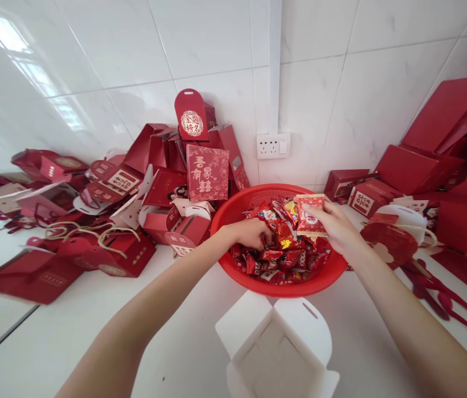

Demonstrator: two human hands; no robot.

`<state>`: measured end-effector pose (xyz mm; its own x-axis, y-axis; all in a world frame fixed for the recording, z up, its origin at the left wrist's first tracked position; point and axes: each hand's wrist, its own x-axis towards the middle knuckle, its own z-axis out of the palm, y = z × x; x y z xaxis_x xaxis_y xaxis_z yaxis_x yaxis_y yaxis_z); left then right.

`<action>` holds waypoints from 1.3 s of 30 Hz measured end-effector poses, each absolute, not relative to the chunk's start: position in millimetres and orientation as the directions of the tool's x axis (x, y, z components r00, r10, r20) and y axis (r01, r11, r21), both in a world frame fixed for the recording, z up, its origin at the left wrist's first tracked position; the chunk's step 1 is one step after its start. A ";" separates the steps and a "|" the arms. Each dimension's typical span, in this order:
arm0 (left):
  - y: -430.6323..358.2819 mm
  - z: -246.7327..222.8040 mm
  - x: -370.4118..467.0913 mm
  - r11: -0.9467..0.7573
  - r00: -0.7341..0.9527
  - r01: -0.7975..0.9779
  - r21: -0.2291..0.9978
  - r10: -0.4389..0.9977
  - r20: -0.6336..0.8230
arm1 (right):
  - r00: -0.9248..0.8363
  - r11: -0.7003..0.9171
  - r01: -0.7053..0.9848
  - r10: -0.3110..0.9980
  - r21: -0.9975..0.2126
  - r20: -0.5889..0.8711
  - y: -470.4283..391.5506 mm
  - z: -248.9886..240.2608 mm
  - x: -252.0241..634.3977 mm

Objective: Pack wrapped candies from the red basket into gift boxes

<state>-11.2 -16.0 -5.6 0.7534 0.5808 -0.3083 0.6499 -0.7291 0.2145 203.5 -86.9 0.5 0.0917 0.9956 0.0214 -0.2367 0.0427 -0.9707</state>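
A round red plastic basket [233, 269] holds a heap of red-wrapped sweets [289, 258]. My left hand [255, 233] reaches into its left part, fingers curled down among the wrappers; what they grip, if anything, is hidden. Over the basket's right side my right hand [333, 222] pinches a flat red and gold packet [310, 215] by its right edge. Nearer to me, in front of the basket, an open box [278, 354] with a white inside and spread flaps stands on the white table; nothing shows in it.
Many red gift boxes [123, 257] are piled along the wall on the left. More red boxes [428, 171] and red ribbons [444, 296] lie at the right. A socket [273, 146] is on the tiled wall behind the basket.
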 end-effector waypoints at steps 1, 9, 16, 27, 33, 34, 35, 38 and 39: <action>-17.4 -3.4 -10.8 -0.715 0.724 0.680 0.160 0.623 -0.295 | 0.088 0.045 -0.236 0.996 -0.971 0.024 -87.0 0.4 203.6; -21.8 2.9 -12.0 -0.766 0.749 0.633 0.111 0.569 -0.338 | 0.091 0.035 -0.225 0.996 -0.974 0.015 -86.2 0.8 203.4; -33.6 -1.0 -1.0 -0.788 0.737 0.603 -0.123 0.609 -0.292 | 0.078 0.044 -0.240 0.997 -0.970 0.026 -83.8 -0.9 203.6; -23.2 4.1 -2.9 -0.610 0.596 0.786 -0.104 0.791 -0.138 | 0.079 0.051 -0.193 0.996 -0.980 0.036 -85.0 0.2 202.2; -17.0 -0.4 -6.8 -0.570 0.557 0.814 -0.111 0.821 -0.129 | 0.094 0.009 -0.212 0.995 -0.977 -0.012 -84.7 0.5 202.5; -16.3 -0.9 -7.3 -0.564 0.551 0.818 -0.112 0.825 -0.125 | 0.092 0.004 -0.213 0.996 -0.977 -0.017 -84.5 0.2 202.7; -15.7 -1.1 -7.7 -0.559 0.548 0.821 -0.113 0.828 -0.120 | 0.089 -0.003 -0.214 0.996 -0.977 -0.023 -84.3 -0.1 202.9; -15.0 0.1 -8.2 -0.562 0.554 0.820 -0.114 0.827 -0.090 | 0.089 -0.001 -0.217 0.996 -0.976 -0.021 -83.8 -0.9 203.4; -15.0 1.0 -8.3 -0.568 0.563 0.815 -0.115 0.823 -0.076 | 0.088 0.003 -0.214 0.996 -0.977 -0.016 -83.8 -1.0 203.4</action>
<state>-8.3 -15.0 1.0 0.5629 0.8230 -0.0763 0.8150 -0.5681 -0.1146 203.4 -83.8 -1.0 0.0877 0.9960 -0.0158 -0.2144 0.0034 -0.9767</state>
